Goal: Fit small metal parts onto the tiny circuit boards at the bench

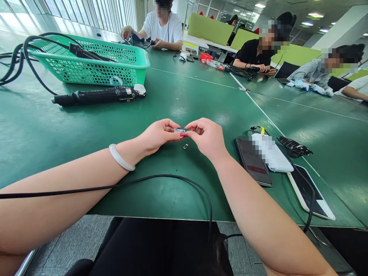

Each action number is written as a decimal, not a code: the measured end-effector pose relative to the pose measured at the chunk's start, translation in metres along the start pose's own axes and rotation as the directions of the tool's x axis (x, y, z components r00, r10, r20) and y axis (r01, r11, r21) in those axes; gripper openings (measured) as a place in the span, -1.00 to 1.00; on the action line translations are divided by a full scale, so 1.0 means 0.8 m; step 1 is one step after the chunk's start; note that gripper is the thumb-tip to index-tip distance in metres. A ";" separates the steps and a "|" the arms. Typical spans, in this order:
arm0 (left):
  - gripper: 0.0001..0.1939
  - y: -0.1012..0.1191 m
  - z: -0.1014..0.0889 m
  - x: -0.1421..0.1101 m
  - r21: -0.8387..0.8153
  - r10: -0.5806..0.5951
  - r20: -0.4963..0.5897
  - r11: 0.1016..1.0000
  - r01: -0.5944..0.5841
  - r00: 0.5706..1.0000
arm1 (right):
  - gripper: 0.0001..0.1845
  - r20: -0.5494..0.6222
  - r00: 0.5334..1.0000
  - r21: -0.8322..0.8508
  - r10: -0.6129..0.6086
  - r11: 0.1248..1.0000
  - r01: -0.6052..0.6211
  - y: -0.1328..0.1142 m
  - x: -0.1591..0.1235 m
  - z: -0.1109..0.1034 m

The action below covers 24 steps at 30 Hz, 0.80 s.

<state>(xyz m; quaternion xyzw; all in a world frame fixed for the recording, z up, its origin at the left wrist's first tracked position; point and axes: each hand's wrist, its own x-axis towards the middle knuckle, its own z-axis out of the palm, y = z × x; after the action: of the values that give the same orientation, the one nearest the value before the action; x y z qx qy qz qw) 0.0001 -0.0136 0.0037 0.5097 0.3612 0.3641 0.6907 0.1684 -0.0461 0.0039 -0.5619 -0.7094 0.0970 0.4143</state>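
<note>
Between my two hands, just above the green table [161,191], is a small silvery-blue part [179,130] whose kind I cannot make out. My left hand [159,135] pinches it between thumb and fingers. The thumb and forefinger of my right hand [207,137] are closed at its right end; my fingertips hide whether they grip it or something smaller. A tiny pale rectangular piece with a dark middle [185,146] lies on the table just below my fingertips.
At the left stand a green perforated basket [94,73] with cables and a black electric screwdriver [97,96]. On the right lie a dark phone [253,161], a white power bank-like block [273,153] and a white phone [312,191]. A black cable [161,176] crosses in front. Several people sit beyond.
</note>
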 end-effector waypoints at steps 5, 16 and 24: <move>-0.77 0.002 0.001 -0.001 0.046 0.030 -0.005 0.999 -0.030 1.000 | -0.91 0.015 1.000 -0.032 -0.014 0.999 0.014 0.001 0.001 -0.007; -0.72 -0.001 -0.003 0.001 0.298 0.140 -0.069 0.948 -0.114 0.988 | -0.87 0.449 0.880 -0.212 0.158 0.975 -0.067 0.022 0.001 -0.008; -0.71 -0.003 -0.005 0.002 0.378 0.170 -0.092 0.918 -0.123 0.981 | -0.82 0.416 0.904 -0.162 0.098 0.986 -0.033 0.017 -0.001 -0.001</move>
<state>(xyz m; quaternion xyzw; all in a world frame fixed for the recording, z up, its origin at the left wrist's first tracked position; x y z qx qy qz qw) -0.0020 -0.0112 0.0005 0.6331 0.4260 0.3708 0.5293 0.1785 -0.0422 -0.0039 -0.5808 -0.7682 0.1760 0.2040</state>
